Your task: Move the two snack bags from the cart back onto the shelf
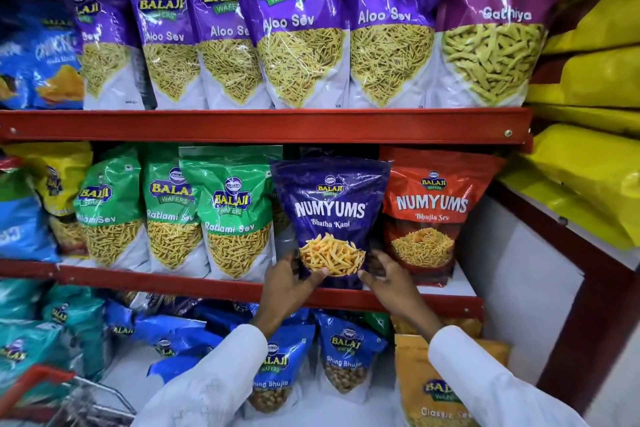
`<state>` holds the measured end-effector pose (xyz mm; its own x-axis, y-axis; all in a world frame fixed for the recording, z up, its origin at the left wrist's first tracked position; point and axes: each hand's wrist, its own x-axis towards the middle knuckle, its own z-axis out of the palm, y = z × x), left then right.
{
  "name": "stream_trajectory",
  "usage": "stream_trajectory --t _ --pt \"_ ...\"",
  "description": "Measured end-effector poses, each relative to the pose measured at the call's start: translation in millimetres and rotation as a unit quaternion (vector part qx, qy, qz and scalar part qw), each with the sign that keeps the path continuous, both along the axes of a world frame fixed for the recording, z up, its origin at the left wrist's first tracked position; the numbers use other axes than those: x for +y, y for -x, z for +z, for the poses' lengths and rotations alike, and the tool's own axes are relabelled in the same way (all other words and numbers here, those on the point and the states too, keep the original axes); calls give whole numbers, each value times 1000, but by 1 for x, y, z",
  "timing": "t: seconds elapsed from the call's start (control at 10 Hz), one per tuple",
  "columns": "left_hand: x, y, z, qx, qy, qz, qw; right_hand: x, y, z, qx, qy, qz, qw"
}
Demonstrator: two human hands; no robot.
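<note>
A dark purple Numyums Bhatha Kani bag (330,215) stands upright on the middle shelf (214,282), between green Ratlami Sev bags (239,215) and a red Numyums Bhujia Sev bag (429,215). My left hand (289,279) grips its lower left corner. Fingers of my right hand (388,279) hold its lower right corner. Both arms wear white sleeves. The cart (65,399) shows only as a red handle and wire rim at the bottom left; its contents are out of sight.
Purple Aloo Sev and Gathiya bags (301,28) fill the upper shelf. Blue Shing Bhujia bags (346,357) and an orange bag (436,388) sit on the lowest shelf. Yellow sacks (595,80) are stacked at the right behind a red shelf post.
</note>
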<state>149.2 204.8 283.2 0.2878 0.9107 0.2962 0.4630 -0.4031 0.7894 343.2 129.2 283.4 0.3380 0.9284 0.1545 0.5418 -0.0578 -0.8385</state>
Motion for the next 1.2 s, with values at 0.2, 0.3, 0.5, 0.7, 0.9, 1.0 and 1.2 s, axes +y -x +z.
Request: stream_trajectory --t 0.2,0.3,0.5,0.7,0.9,1.0,1.2 --pt "-54 -28 13 -165 -198 59 964 -37 -34 -15 20 -168 -149 974" --pt "-72 -68 9 -74 -181 -54 979 -50 -57 -17 25 -207 -237 949" --pt "-65 -135 2 67 -112 -65 989 -43 -107 -13 77 -136 -261 953" --pt "-39 -163 -3 78 -20 -73 994 -45 -122 -16 26 -39 -197 979" --pt "-47 -159 -10 40 -25 -48 998 -58 -122 -15 3 -52 -194 980" --pt "-59 -153 -7 53 -34 -44 997 -69 -116 -13 2 -76 -205 976" --pt "-74 -137 3 84 -74 -48 993 -93 -110 -18 28 -139 -185 972"
